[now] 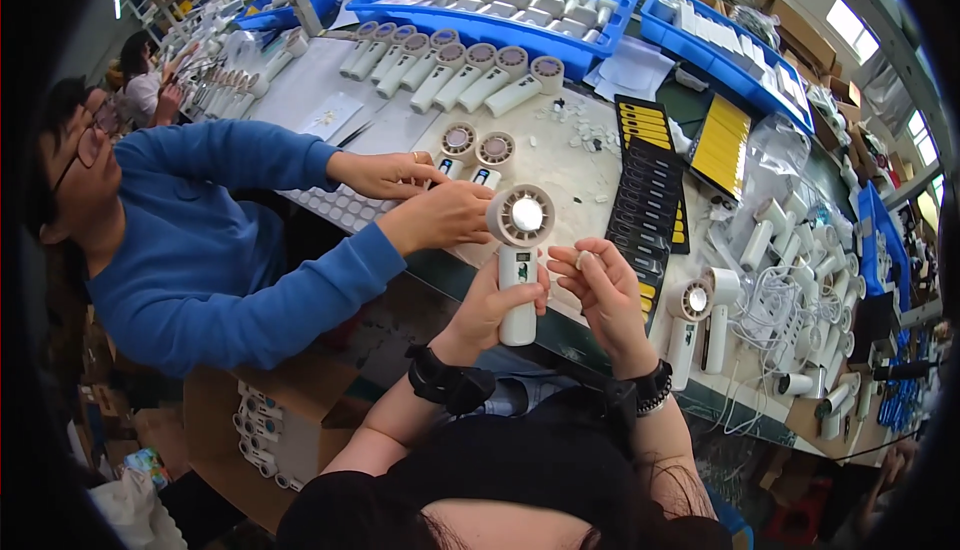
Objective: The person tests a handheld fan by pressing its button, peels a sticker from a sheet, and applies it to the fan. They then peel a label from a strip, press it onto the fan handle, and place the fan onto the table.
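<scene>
My left hand (pixel 488 302) is wrapped round the handle of a white handheld fan (pixel 518 298), which stands upright with its round head and shiny centre on top. A small dark display and a green picture show on its handle. Just to the right, my right hand (pixel 612 300) pinches a small whitish piece (pixel 581 260), too small to make out its kind. Beyond the fan, two more handheld fans (pixel 495 150) lie on the table beside a co-worker's hands (pixel 440 212). Black and yellow sheets (pixel 640 200) lie past my right hand.
Blue trays (pixel 480 20) holding white parts stand at the back, with a row of handheld fans (pixel 430 70) before them. Small white bits (pixel 590 130) are scattered mid-table. At right sit fans (pixel 690 310) and tangled white cables (pixel 770 300). A cardboard box (pixel 215 440) stands low at left.
</scene>
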{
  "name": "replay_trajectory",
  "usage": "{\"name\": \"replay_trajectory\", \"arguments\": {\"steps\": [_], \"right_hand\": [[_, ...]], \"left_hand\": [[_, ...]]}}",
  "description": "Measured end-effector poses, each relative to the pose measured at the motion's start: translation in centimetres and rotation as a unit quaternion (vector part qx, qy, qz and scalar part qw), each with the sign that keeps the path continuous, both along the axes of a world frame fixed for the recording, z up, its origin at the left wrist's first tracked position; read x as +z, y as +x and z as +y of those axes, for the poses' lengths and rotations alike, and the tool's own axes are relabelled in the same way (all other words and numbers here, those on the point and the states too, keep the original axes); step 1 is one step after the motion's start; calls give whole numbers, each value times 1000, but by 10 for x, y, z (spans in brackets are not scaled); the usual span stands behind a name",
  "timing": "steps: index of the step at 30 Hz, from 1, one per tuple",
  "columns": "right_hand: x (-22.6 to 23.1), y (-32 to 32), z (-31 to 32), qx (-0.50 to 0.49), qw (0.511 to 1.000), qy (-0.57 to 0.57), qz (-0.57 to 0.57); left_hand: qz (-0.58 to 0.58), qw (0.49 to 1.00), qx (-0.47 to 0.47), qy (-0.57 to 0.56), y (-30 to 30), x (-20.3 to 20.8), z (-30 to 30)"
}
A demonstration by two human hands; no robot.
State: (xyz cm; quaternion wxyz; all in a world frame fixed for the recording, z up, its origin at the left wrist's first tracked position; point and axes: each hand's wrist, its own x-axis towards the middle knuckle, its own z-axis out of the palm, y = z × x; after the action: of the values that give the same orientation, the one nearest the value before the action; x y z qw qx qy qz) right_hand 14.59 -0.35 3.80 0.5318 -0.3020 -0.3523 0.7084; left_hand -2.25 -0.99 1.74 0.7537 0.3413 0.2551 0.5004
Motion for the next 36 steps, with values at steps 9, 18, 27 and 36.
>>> {"name": "replay_trajectory", "arguments": {"steps": [9,18,27,36], "right_hand": [[1,6,4,16,999,6,34],[21,-39,7,-19,966,197,-164],[-20,-4,-4,-5,959,163,-232],[-2,-34,9,-62,962,134,-230]], "left_hand": [[-3,999,-33,-2,1,11,5],[36,999,24,-15,-21,19,1],[-46,993,32,106,3,19,-7],[112,989,94,17,6,-9,14]]}}
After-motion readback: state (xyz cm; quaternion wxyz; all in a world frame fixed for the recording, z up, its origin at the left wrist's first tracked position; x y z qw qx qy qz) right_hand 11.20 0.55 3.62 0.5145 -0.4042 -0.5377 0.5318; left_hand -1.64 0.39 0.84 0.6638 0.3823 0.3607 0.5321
